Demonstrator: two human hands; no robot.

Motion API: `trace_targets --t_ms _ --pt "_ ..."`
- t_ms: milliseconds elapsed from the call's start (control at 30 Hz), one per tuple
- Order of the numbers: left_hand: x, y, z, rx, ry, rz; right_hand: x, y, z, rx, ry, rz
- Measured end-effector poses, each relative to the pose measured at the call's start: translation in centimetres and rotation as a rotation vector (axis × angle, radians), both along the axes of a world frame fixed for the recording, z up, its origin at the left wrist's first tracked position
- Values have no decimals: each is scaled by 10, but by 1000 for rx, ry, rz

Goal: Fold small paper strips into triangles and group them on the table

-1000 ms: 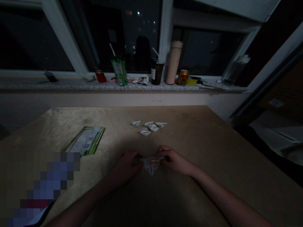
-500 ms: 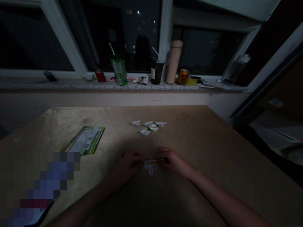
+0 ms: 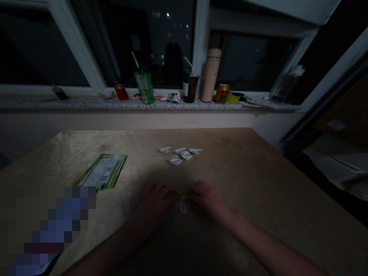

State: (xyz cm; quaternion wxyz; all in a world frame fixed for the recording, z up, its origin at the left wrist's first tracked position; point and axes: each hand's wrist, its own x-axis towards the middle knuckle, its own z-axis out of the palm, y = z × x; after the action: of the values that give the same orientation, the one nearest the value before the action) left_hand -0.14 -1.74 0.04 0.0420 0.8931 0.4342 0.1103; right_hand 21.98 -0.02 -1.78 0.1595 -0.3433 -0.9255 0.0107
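Note:
A small folded piece of printed paper [image 3: 183, 206] lies low on the table between my hands. My left hand [image 3: 158, 198] has its curled fingers at the paper's left edge. From the other side, my right hand [image 3: 204, 197] pinches its right edge. Dim light and shadow hide the exact fingertip contact. Beyond the hands, several small folded paper pieces [image 3: 186, 155] rest in a loose group, white with green and orange print. To the left lies a stack of green and white printed sheets [image 3: 105, 171].
The brown table [image 3: 244, 165] ends at a wall under a speckled windowsill [image 3: 172, 105]. On the sill stand a green cup with a straw [image 3: 145, 86], a dark cup [image 3: 189, 88], a pink flask [image 3: 211, 76] and an orange can [image 3: 222, 94]. Pixelation covers the lower left.
The paper between my hands shows less of its surface and looks more folded. Both hands have closed in over it, with the right fingers now curled further down.

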Motion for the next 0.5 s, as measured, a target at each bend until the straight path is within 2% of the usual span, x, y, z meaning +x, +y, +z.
trace_targets --t_ms 233,333,500 --pt "13 -15 -1 88 226 -24 -1 -9 10 4 -96 47" --pt "21 -21 0 116 316 -12 -1 -19 11 0 -97 -14" --pt "28 -26 -3 152 365 34 1 -28 1 6 -50 -72"
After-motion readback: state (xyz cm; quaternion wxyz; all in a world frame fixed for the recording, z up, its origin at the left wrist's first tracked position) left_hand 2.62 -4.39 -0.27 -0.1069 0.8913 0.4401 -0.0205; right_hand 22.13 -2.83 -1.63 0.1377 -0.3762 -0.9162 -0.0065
